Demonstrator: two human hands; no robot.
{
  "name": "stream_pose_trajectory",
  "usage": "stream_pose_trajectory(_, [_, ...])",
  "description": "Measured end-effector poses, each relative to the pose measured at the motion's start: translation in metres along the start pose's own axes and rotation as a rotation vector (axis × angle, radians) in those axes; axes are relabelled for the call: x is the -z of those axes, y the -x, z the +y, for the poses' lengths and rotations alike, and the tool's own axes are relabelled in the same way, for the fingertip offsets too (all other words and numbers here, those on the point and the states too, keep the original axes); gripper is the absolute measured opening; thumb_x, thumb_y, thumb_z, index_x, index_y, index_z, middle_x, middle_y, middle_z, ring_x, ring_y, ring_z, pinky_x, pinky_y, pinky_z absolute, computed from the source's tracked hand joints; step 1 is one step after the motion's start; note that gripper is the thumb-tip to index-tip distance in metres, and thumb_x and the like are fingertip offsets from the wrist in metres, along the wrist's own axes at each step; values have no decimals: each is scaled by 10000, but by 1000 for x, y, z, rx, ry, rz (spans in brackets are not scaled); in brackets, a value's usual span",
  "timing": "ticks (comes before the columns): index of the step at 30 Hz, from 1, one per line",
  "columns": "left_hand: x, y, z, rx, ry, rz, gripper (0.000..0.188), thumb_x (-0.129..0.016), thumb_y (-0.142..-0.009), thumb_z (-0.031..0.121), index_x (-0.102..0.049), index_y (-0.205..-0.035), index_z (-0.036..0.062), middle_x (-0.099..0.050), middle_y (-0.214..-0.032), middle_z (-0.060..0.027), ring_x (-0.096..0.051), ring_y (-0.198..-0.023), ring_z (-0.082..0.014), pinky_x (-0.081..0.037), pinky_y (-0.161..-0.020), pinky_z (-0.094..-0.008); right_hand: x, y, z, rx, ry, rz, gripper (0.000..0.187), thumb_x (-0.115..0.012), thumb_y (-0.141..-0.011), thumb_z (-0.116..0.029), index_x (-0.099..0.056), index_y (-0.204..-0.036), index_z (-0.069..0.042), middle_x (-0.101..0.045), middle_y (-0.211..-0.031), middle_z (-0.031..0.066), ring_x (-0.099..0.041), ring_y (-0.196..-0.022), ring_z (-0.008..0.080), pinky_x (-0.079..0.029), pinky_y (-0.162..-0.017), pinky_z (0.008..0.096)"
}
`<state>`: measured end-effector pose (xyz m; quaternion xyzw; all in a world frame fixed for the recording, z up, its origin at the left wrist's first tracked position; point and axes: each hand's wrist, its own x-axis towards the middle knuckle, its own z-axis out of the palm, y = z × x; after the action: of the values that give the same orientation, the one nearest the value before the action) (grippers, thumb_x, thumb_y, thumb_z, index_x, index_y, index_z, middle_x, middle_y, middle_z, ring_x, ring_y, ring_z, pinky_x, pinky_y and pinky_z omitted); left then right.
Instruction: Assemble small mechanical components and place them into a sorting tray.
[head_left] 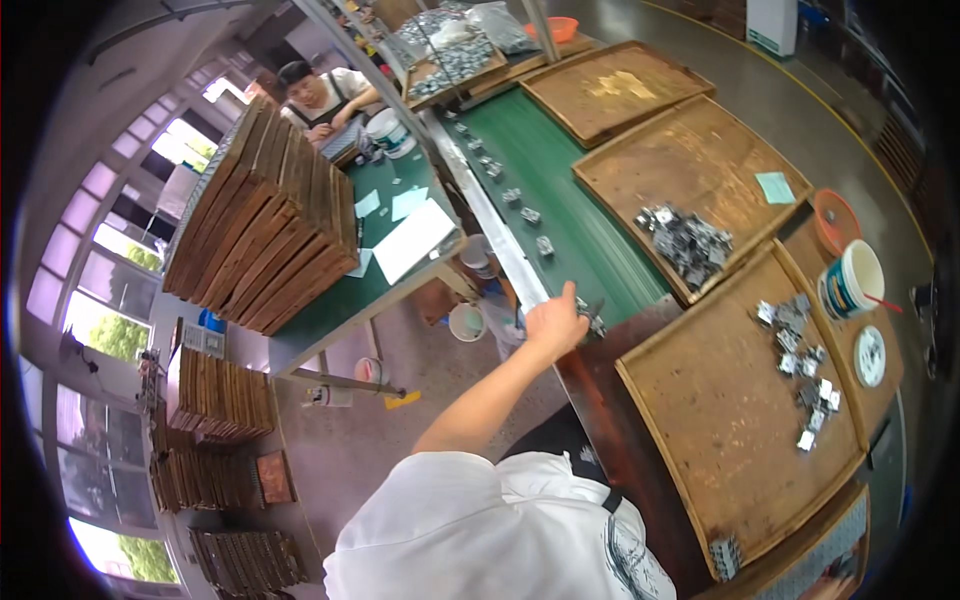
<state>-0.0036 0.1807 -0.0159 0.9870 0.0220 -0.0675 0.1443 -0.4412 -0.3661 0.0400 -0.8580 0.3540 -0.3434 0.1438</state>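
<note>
I get daylight from the windows down the left of the frame, some panes blown nearly white. Left of centre, the white sheet glares on my feed. The green belt looks streaked to me. Toward the far right my view dims; fisheye bends straight edges, and black swallows the corners beyond a purple-fringed left rim.

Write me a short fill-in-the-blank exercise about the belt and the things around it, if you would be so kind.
1. The left hand reaches to a belt whose colour is ____.
2. The spaced-out metal parts lie nearer the belt's ____ edge than its right one.
3. The reaching arm's sleeve is coloured ____.
4. The bowl beside the white bucket is coloured ____.

Missing words: green; left; white; orange.
</note>
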Motion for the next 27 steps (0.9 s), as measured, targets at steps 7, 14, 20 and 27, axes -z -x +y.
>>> stream_pose_trajectory(7, [-33,-21,17,193,245,-117,515,-631,-771,307,-483,-1216,96,-683,-976,-257,-656,-944,-453,-510,-815,-539,-78,41,-143,-704,-757,-114,269,-653,-872,-142,-652,-1083,24,-627,-1051,152,-591,-929,271,-483,-808,396])
stream_pose_trajectory(14, [-39,-28,24,172,295,-148,581,-651,-755,257,-457,-1281,106,-681,-989,-257,-649,-960,-453,-512,-823,-533,-129,61,-212,-619,-689,-310,267,-660,-885,-65,-668,-1131,40,-650,-1040,149,-613,-830,260,-530,-750,365])
stream_pose_trajectory(20, [-48,-33,25,110,301,-159,571,-647,-765,228,-440,-1281,100,-681,-1001,-244,-652,-964,-440,-519,-817,-529,-136,62,-228,-479,-731,-426,220,-671,-891,-53,-679,-1092,36,-640,-920,97,-568,-717,191,-476,-650,317])
stream_pose_trajectory(27, [-45,-31,32,19,235,-143,542,-658,-766,185,-444,-1256,98,-680,-981,-221,-663,-922,-435,-533,-772,-527,-134,69,-245,-538,-743,-445,240,-673,-890,-48,-668,-1113,43,-639,-903,103,-563,-712,181,-476,-644,310])
